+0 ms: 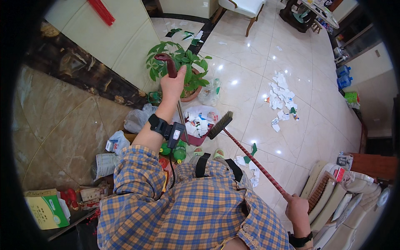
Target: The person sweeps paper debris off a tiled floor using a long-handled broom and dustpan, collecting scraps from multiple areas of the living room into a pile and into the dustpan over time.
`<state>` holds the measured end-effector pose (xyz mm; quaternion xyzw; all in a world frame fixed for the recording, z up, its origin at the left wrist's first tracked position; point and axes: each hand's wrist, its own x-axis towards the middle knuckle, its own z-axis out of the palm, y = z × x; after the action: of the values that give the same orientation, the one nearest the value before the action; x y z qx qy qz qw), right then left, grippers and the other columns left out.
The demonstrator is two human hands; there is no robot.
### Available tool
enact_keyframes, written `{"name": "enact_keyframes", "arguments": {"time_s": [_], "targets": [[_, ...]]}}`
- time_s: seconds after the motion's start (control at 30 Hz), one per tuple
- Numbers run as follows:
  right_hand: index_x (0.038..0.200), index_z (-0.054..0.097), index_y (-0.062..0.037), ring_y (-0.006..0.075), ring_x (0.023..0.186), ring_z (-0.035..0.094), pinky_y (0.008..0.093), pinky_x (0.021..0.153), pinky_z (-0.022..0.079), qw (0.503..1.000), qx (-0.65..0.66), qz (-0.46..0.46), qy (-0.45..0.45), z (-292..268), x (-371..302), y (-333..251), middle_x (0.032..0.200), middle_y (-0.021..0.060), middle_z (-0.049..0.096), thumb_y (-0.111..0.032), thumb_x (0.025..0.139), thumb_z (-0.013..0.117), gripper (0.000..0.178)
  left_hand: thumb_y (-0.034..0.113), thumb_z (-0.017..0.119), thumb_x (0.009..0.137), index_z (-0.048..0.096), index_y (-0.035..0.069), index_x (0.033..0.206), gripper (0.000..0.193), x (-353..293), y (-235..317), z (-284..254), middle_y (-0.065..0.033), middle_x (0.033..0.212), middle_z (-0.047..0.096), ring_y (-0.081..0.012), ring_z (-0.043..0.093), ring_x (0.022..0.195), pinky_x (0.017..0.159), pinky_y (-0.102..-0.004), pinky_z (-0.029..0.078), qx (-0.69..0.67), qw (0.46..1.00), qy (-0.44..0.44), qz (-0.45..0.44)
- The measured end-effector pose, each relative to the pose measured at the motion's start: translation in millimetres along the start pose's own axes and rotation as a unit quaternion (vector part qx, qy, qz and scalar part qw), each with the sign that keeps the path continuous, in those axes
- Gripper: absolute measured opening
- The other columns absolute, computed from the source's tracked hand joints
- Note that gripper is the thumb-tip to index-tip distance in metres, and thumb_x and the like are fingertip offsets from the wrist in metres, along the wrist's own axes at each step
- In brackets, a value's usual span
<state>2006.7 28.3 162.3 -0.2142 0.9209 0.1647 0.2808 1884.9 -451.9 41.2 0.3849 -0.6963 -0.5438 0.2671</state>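
My left hand (172,85) is closed around the dark red, hooked handle (167,63) of a thin metal rod. The rod (181,114) runs down to a maroon container (195,141) heaped with torn paper and white plastic; I cannot tell whether they are joined. At the lower right, my right hand (297,208) grips the end of a broom (255,161) with a red-striped stick. Its dark bristle head (221,125) is beside the container's right edge, tilted.
Paper scraps (281,96) lie scattered on the tiles, with more (251,166) near my feet. A potted plant (185,68), plastic bags (139,118) and green bottles (179,151) crowd the left. Stacked chair-like furniture (337,187) stands at right; blue water jugs (343,77) are farther back.
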Motion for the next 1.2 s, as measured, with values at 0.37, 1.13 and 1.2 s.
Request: {"name": "enact_keyframes", "arguments": {"time_s": [0.37,1.13,1.2], "targets": [[0.101,0.056,-0.0226,0.023,0.055,0.053,0.034,0.048,0.042,1.0,0.024,0.0,0.008,-10.8,-3.4,16.6,0.063,0.0053,0.052,-0.004,0.065,0.052,0.04,0.034,0.063,0.068,0.049,-0.004,0.051,0.044,3.5,15.6,2.2,-0.0043,0.044,0.046,-0.0098,0.041,0.042,0.042,-0.0289,0.036,0.038,0.998,-0.041,0.022],[0.098,0.055,-0.0188,0.0279,0.064,0.055,0.0376,0.056,0.044,0.982,0.183,0.045,0.031,37.4,12.0,35.6,0.068,0.0095,0.055,-0.004,0.06,0.057,0.041,0.028,0.062,0.07,0.052,-0.004,0.055,0.037,-19.5,34.4,-14.4,-0.004,0.047,0.048,-0.0083,0.043,0.047,0.045,-0.0278,0.037,0.102,0.995,-0.006,0.011],[0.097,0.055,-0.0147,0.0307,0.069,0.055,0.0364,0.061,0.045,0.973,0.22,0.068,0.015,39.0,12.7,32.6,0.073,0.0135,0.057,-0.001,0.058,0.055,0.042,0.029,0.061,0.071,0.052,-0.004,0.055,0.038,-17.6,38.7,-16.1,-0.0028,0.047,0.047,-0.0072,0.042,0.047,0.045,-0.0268,0.036,0.022,0.999,0.0,0.031]]}}
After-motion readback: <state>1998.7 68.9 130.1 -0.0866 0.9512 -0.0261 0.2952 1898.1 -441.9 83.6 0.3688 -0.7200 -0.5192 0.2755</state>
